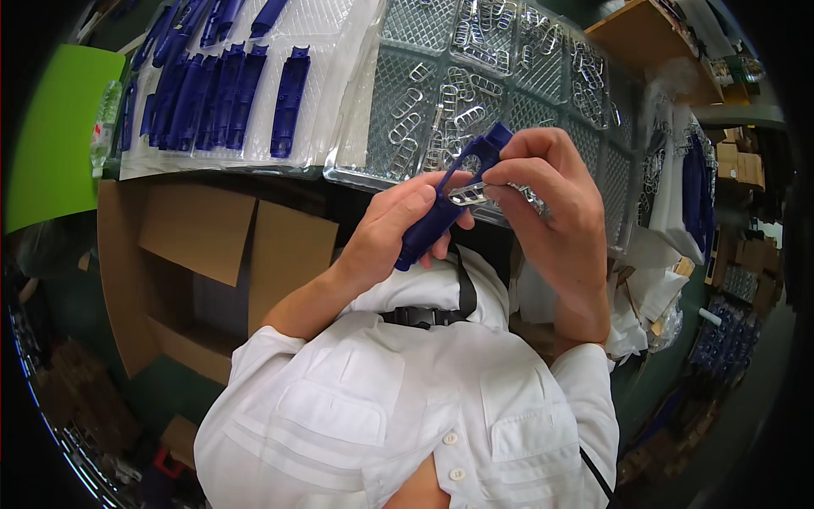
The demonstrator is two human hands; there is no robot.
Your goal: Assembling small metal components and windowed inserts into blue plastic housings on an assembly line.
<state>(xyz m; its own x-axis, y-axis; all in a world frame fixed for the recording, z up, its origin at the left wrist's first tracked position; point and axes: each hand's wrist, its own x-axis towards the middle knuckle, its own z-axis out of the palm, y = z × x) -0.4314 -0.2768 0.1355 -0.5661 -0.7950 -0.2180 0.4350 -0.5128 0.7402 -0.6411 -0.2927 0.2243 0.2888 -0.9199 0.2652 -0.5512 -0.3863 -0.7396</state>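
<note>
1. In the head view, the left hand (384, 222) is wrapped around the lower part of a dark-blue plastic half-shell (426, 227), which is tilted in front of the person's chest.
2. The right hand (555, 191) pinches a silver slotted metal strip (465, 196) between thumb and fingers, over the shell's middle; whether the strip touches it cannot be told.
3. The strip could slip or twist, since only its end appears gripped; the left fingertips, close by, might get in its way.
4. A loose left grip could let the shell swing; a dropped part might fall into the gap before the worktop.
5. The clear compartment tray (360, 180) has a raised near rim that the right hand could knock when lowered.
6. Left of the hands, an open cardboard box (292, 263) crowds the left forearm; the freest room seems to be above the tray.
</note>
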